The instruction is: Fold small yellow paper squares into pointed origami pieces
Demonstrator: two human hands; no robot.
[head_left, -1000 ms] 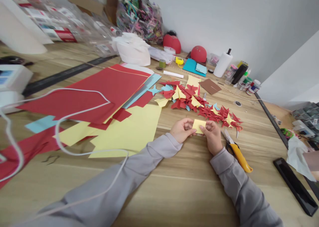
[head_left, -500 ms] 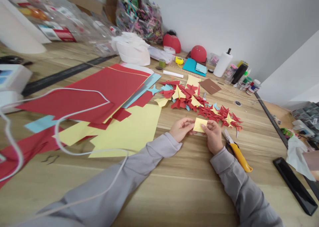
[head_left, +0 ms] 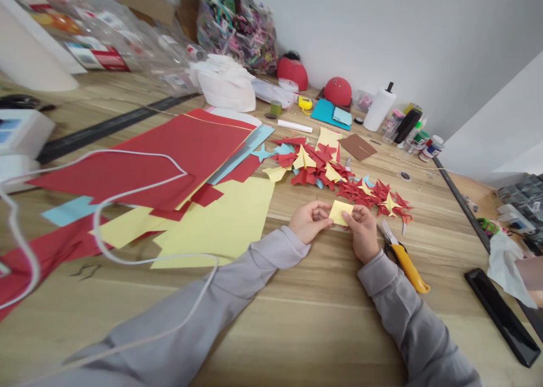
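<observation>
A small yellow piece of paper (head_left: 340, 211), roughly square, is held up between my two hands just above the table. My right hand (head_left: 363, 232) pinches its right side, thumb on the near face. At its left edge, my left hand (head_left: 310, 220) is closed with thumb and fingertips on the paper. Behind the hands lies a heap of folded red paper stars (head_left: 326, 163), with some yellow and blue ones mixed in. A utility knife (head_left: 408, 265) with a yellow handle rests beside my right wrist, its blade pointing away.
Large red sheets (head_left: 169, 155) and yellow sheets (head_left: 229, 223) lie to the left, crossed by a white cable (head_left: 161, 259). A black tray (head_left: 503, 317) sits at the right. Along the wall stand a white bottle (head_left: 380, 111), red pincushion (head_left: 338, 91) and jars (head_left: 431, 149).
The yellow paper has tilted slightly in my fingers. My left thumb has shifted a little along its edge; the rest stays as it was.
</observation>
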